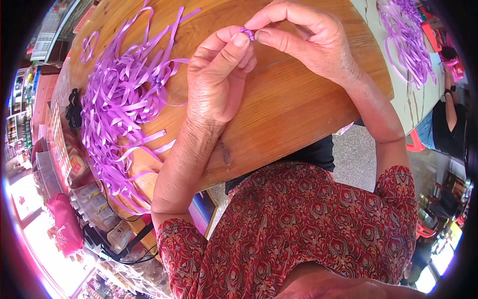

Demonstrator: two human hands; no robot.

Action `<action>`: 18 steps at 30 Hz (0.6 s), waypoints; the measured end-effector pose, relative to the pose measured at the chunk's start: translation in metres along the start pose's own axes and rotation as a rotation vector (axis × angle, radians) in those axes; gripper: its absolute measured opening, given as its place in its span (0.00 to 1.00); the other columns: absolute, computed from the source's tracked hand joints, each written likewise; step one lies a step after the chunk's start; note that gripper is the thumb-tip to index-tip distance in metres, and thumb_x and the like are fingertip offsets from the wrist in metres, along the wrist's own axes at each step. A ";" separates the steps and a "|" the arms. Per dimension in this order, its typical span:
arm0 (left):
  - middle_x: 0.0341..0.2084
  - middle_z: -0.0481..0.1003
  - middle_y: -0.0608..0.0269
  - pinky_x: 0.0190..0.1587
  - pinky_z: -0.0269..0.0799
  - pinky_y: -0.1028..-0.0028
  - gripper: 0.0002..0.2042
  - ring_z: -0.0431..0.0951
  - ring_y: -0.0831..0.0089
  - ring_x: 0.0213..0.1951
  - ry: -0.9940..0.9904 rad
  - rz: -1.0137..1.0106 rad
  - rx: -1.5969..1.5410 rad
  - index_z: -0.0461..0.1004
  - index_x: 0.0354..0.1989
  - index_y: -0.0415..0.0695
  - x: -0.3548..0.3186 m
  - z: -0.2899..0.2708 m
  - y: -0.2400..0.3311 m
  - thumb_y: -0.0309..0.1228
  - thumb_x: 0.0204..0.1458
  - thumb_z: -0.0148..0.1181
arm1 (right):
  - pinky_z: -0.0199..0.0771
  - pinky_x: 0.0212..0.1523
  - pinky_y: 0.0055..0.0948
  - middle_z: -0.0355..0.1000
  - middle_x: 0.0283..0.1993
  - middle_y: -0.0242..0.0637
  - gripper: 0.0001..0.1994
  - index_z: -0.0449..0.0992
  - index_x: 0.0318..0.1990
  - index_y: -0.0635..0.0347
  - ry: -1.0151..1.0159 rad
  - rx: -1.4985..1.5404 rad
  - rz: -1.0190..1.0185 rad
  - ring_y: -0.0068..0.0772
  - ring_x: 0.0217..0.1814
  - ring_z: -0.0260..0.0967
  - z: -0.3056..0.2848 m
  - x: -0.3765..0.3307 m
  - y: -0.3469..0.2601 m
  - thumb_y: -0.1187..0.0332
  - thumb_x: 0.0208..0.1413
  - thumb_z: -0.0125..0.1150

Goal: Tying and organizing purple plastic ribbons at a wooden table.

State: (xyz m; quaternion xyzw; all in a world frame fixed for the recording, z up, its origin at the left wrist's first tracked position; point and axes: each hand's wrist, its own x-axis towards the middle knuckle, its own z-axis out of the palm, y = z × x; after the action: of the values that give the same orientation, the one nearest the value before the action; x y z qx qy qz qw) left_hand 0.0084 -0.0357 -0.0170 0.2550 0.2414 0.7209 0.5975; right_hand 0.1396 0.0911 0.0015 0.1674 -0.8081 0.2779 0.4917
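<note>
Over the far part of the wooden table my two hands meet at a small loop of purple ribbon (247, 34). My left hand (219, 70) is closed, pinching the ribbon between thumb and curled index finger. My right hand (308, 42) comes from the right, its thumb and index fingertips at the loop's other side, apparently pinching it; its other fingers are partly hidden. To the left of my left hand lies a large tangled heap of purple ribbons (124, 99), with loose ends trailing toward the near edge.
The round-edged wooden table (289, 104) fills the middle. At the right, a pale table (403, 94) bears another purple ribbon pile (411, 45). A person in dark clothing (448, 129) sits beside it. Along the left edge are a black strap (73, 109), bagged goods (94, 204) and a pink bag (65, 224).
</note>
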 end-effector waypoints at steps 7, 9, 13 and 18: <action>0.25 0.71 0.70 0.29 0.58 0.80 0.05 0.62 0.82 0.25 -0.001 0.040 0.093 0.75 0.37 0.39 0.000 0.000 -0.001 0.23 0.52 0.58 | 0.69 0.37 0.26 0.71 0.32 0.36 0.06 0.76 0.33 0.62 -0.003 -0.109 0.239 0.33 0.36 0.70 -0.004 0.006 -0.008 0.80 0.46 0.62; 0.25 0.72 0.70 0.29 0.58 0.80 0.05 0.63 0.82 0.25 0.018 0.033 0.101 0.75 0.37 0.39 0.000 -0.001 -0.001 0.23 0.52 0.58 | 0.68 0.37 0.27 0.71 0.32 0.36 0.06 0.76 0.33 0.62 0.056 -0.141 -0.145 0.34 0.36 0.69 -0.001 0.005 0.005 0.80 0.45 0.62; 0.26 0.72 0.70 0.29 0.59 0.81 0.06 0.64 0.83 0.26 0.071 0.010 0.142 0.75 0.37 0.39 0.000 -0.004 -0.002 0.23 0.52 0.59 | 0.67 0.34 0.27 0.69 0.31 0.35 0.06 0.73 0.30 0.61 0.100 -0.157 -0.158 0.36 0.34 0.68 0.004 0.001 0.005 0.80 0.43 0.61; 0.27 0.73 0.70 0.30 0.59 0.81 0.06 0.65 0.83 0.27 0.026 -0.010 0.127 0.75 0.38 0.39 0.000 -0.005 -0.003 0.23 0.52 0.59 | 0.67 0.33 0.28 0.68 0.30 0.36 0.06 0.71 0.29 0.61 0.103 -0.224 -0.168 0.37 0.32 0.67 0.003 0.000 0.004 0.80 0.42 0.61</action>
State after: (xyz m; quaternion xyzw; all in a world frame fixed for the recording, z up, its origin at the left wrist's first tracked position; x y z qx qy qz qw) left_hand 0.0072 -0.0358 -0.0225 0.2822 0.2956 0.7044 0.5804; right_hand 0.1353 0.0928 -0.0002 0.1642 -0.7908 0.1519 0.5697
